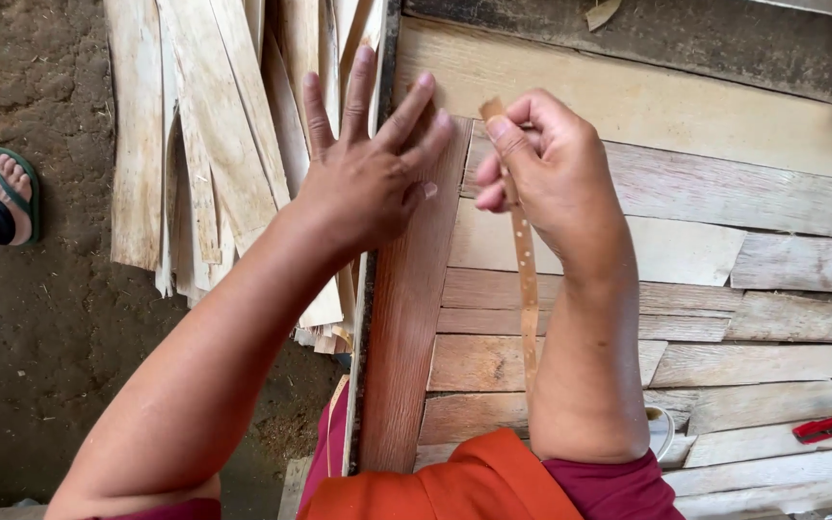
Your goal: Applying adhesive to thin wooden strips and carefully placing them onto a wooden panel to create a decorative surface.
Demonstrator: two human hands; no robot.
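Note:
My left hand lies flat with fingers spread on a reddish-brown veneer strip at the left edge of the work table. My right hand pinches the top end of a narrow tan perforated tape, which hangs down along my forearm over the laid veneer sheets. The pale and brownish veneer pieces lie side by side in rows across the table.
A pile of long pale veneer strips rests on the dirt floor to the left. Another person's foot in a green sandal stands at the far left. A red-handled cutter lies at lower right, near a white roll.

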